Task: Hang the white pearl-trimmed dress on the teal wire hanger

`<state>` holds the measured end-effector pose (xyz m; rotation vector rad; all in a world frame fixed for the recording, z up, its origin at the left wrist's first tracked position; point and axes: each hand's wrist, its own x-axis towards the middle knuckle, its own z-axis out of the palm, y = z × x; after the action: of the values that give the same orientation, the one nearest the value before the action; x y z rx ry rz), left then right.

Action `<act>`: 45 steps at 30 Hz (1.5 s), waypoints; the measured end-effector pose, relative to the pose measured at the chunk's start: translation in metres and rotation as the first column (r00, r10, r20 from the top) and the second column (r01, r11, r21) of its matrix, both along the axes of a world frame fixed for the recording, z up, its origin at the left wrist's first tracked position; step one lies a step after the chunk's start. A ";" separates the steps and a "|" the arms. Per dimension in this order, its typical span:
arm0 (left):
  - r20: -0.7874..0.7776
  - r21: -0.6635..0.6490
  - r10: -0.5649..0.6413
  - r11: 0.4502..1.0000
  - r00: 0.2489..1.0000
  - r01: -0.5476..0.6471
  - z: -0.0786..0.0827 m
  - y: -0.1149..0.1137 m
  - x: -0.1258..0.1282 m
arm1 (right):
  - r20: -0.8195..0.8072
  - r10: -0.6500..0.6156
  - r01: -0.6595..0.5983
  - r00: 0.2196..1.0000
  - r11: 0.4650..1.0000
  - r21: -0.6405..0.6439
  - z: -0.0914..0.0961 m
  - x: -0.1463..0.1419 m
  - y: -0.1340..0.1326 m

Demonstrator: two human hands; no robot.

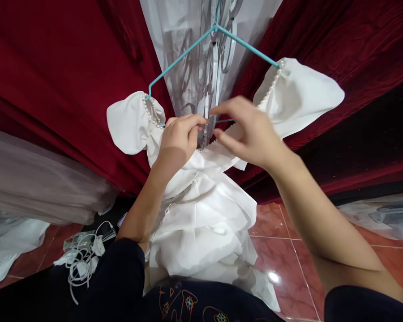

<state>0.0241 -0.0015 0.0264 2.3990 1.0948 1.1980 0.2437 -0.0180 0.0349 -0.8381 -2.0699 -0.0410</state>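
Shirt (248,302) before dress (201,230), curtains (70,58) behind

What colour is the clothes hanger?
The hanger is light turquoise blue, seen best in the head view.

A white satin-like dress (201,210) with pearl-like beads (271,89) edging its puffed sleeves hung on a thin turquoise hanger (216,27). The left hand (180,139) was above the neckline, fingers bent close together; whether they gripped anything was unclear. Just beside it, the slightly blurred right hand (250,129) had thumb and forefinger spread apart. Deep-red fabric curtains (63,58) flanked the dress, above glossy reddish floor tiles (275,252).
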 end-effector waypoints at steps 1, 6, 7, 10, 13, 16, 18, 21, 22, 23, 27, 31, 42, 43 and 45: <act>-0.012 0.012 0.010 1.000 1.000 -0.009 -0.001 0.000 0.000 | 0.078 -0.031 0.032 0.996 0.999 -0.003 -0.014 -0.001 0.004; -0.063 0.105 -0.016 0.994 0.998 0.023 -0.011 0.001 0.003 | -0.003 -0.216 0.211 0.976 0.952 0.224 -0.061 -0.005 0.021; -0.054 0.141 -0.026 0.989 0.998 0.033 -0.014 0.001 0.003 | -0.036 -0.231 0.233 0.972 0.941 0.244 -0.064 -0.008 0.021; 0.096 0.339 0.054 0.937 0.994 -0.083 -0.017 0.000 -0.005 | -0.101 -0.244 0.262 0.964 0.935 0.239 -0.067 -0.020 0.016; 0.320 0.495 0.240 0.782 0.916 -0.378 -0.013 0.004 -0.027 | -0.135 -0.219 0.247 0.966 0.937 0.248 -0.068 -0.026 0.014; 0.317 0.504 0.411 0.691 0.855 -0.519 -0.007 0.019 -0.053 | -0.124 -0.231 0.256 0.965 0.934 0.251 -0.069 -0.024 0.017; 0.255 0.481 0.434 0.718 0.864 -0.503 -0.003 0.032 -0.065 | -0.126 -0.257 0.282 0.958 0.924 0.257 -0.068 -0.022 0.019; 0.286 0.398 0.388 0.783 0.876 -0.477 0.004 0.048 -0.074 | -0.151 -0.245 0.279 0.958 0.919 0.277 -0.064 -0.021 0.023; 0.323 0.372 0.377 0.793 0.868 -0.483 0.007 0.051 -0.077 | -0.165 -0.229 0.268 0.959 0.922 0.279 -0.063 -0.022 0.023; 0.364 0.353 0.368 0.796 0.856 -0.492 0.010 0.054 -0.081 | -0.179 -0.211 0.255 0.961 0.927 0.275 -0.061 -0.023 0.024; 0.516 0.274 0.350 0.797 0.781 -0.539 0.016 0.056 -0.110 | -0.224 -0.182 0.234 0.957 0.945 0.231 -0.057 -0.029 0.023; 0.419 0.028 0.470 0.849 0.777 -0.528 0.003 0.036 -0.136 | -0.226 -0.178 0.229 0.958 0.948 0.220 -0.059 -0.031 0.022; 0.004 -0.002 0.001 1.000 1.000 -0.001 0.007 -0.024 -0.080 | -0.217 -0.175 0.225 0.960 0.946 0.234 -0.061 -0.034 0.021; 0.064 0.143 0.017 0.989 0.998 -0.026 0.008 -0.022 -0.067 | -0.217 -0.181 0.229 0.959 0.947 0.225 -0.062 -0.033 0.020; 0.121 0.290 0.074 0.951 0.990 -0.107 0.007 -0.015 -0.043 | -0.216 -0.205 0.249 0.955 0.947 0.200 -0.063 -0.032 0.017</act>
<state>-0.0193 -0.0162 0.0335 2.4813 1.0674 1.6075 0.2118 -0.0007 -0.0277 -0.8990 -1.7405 -0.3052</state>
